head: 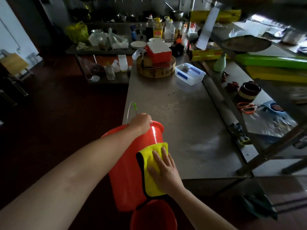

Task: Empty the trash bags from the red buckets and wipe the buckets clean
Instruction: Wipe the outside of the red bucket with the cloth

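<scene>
1. My left hand (141,122) is clenched over the rim of the red bucket (129,171), fingers curled over the lip at the bucket's 12 o'clock end.
2. The bucket hangs tilted, its mouth pointing away from me, just beside the near-left corner of the desk (191,122). Its wire handle (131,108), with a green grip, sticks up at 11 o'clock from my left hand.
3. My right hand (163,170) lies flat with fingers straight, pressing the yellow cloth (147,159) against the bucket's outer wall. The cloth has a dark edge and drapes toward 6 o'clock below my palm.
4. The bucket wall is at 9 o'clock from my right hand, touching the cloth.
5. A second red bucket (149,218) sits at 6 o'clock from the first, mouth up, right beneath the cloth's lower edge.
6. At 12 o'clock on the desk, a red box (159,53) rests on a round chopping block (156,70); I can read no writing on it.
7. An oil bottle (157,28) further back wears a yellow label with red marks, too small to read.
8. The yellow film box (207,54) at 1 o'clock has red lettering, also illegible.
</scene>
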The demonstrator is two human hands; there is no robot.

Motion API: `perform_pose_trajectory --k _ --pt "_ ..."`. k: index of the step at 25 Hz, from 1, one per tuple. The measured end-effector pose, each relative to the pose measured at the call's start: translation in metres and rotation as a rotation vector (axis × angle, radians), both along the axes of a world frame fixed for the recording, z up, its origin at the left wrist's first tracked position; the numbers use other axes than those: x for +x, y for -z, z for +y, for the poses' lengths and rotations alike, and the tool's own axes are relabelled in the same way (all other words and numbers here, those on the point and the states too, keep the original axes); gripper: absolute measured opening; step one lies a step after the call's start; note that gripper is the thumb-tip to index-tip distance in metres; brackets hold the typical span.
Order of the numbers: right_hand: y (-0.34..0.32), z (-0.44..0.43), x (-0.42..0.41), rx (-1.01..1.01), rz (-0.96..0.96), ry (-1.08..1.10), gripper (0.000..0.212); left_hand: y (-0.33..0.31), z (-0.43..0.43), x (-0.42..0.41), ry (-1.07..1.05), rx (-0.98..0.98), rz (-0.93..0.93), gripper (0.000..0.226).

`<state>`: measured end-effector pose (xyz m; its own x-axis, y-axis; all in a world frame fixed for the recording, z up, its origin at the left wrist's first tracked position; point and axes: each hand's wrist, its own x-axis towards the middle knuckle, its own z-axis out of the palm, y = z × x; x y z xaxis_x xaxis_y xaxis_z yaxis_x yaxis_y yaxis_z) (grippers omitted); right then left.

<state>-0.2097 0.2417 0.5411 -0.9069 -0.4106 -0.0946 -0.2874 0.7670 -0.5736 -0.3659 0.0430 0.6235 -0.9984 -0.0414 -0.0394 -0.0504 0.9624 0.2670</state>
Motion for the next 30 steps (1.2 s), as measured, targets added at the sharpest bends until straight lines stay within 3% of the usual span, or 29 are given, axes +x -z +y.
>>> perform_pose_trajectory --k 3,6,9,12,15,20,27,30 --pt "-0.008 0.007 -0.016 0.026 0.099 0.061 0.067 -0.01 0.004 0.006 0.041 0.166 0.099 0.025" --pt "-0.027 0.016 -0.04 0.168 0.239 0.086 0.067 -0.013 -0.002 0.015 0.009 0.392 0.204 0.023" --pt "-0.046 0.01 -0.062 0.313 0.263 0.014 0.068 -0.006 -0.011 0.026 -0.084 0.536 0.213 0.019" --pt "-0.051 -0.016 -0.068 0.363 0.238 -0.107 0.067 0.003 -0.034 0.041 -0.171 0.509 0.097 0.023" --pt "-0.048 -0.045 -0.065 0.379 0.266 -0.161 0.067 -0.002 -0.064 0.046 -0.121 0.442 -0.014 0.029" --pt "-0.041 -0.074 -0.052 0.425 0.305 -0.222 0.068 -0.025 -0.052 0.021 0.052 0.293 0.064 0.038" --pt "-0.053 -0.069 -0.089 0.376 0.247 -0.243 0.068 -0.022 -0.06 0.011 0.014 0.241 0.088 0.033" --pt "-0.051 -0.054 -0.13 0.264 0.145 -0.126 0.067 -0.023 -0.064 0.008 0.019 0.247 0.063 0.031"
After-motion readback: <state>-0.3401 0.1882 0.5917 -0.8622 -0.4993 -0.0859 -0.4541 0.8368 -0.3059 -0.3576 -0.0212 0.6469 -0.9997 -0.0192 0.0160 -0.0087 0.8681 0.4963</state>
